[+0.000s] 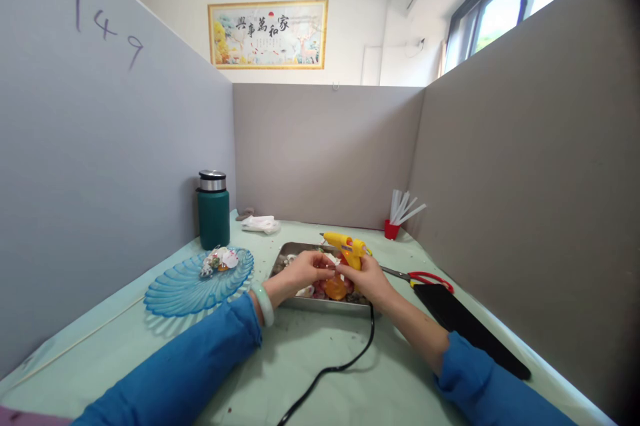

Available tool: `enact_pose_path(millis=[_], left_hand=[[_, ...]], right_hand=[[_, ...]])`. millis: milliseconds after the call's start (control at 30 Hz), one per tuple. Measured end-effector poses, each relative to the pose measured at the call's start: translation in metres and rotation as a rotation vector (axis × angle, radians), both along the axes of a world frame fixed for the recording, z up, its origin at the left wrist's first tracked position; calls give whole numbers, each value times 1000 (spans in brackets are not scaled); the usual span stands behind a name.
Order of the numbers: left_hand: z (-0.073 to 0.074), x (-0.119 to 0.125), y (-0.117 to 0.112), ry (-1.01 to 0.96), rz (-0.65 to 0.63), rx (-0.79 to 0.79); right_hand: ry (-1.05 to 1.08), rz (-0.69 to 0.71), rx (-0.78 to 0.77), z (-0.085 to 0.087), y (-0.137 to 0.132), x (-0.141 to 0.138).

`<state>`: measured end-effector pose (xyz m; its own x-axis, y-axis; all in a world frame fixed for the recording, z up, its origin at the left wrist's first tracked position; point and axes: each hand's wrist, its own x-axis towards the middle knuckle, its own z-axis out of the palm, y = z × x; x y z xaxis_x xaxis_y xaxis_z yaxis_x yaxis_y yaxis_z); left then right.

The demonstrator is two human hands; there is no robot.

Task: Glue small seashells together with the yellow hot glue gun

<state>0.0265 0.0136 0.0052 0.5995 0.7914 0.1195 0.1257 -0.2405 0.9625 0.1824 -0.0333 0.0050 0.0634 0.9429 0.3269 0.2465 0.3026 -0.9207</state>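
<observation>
My right hand [369, 277] grips a yellow glue gun [346, 247] by its handle, nozzle pointing left, its black cord [345, 363] trailing toward me. My left hand [305, 271] is closed in a pinch on a small pale piece [331, 269] held against the right hand's fingertips; I cannot make out what the piece is. Both hands hover over a metal tray [285, 261] filled with shells and an orange piece [335, 289]. A pale bangle sits on my left wrist.
A blue shell-shaped glass plate [185, 286] with a few shells lies to the left, a teal flask [213, 211] behind it. Red-handled scissors [425, 277] and a black flat object [465, 327] lie right. A red cup of glue sticks [393, 227] and white cloth [260, 223] stand at the back.
</observation>
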Motion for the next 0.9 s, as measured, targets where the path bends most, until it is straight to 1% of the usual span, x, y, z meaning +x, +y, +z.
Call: enact_pose_path(millis=[100,200,300,333,367,400,567,700,800,900], left_hand=[[-2,-1,1,82,-7,0],[-4,-2,3,181,22,34],[-4,-4,6,335,116,165],[-3,-5,7,358,143,212],[-3,-5,7,355,161,243],[-2,-5,8,319,150,241],[0,-3,8,60,32,112],[0,-4,7,-9,17,70],[2,-5,6,-20,39,71],[6,-7,5,-45,103,72]], right_hand=[[57,46,-20,1,0,0],[112,45,0,1,2,0],[168,32,19,-2,4,1],[173,31,25,-2,5,1],[170,34,34,-3,6,2],[159,39,45,-4,7,2],[73,28,107,-6,8,5],[-8,-12,143,-9,8,7],[-43,-10,149,-8,7,7],[-72,5,153,-4,5,9]])
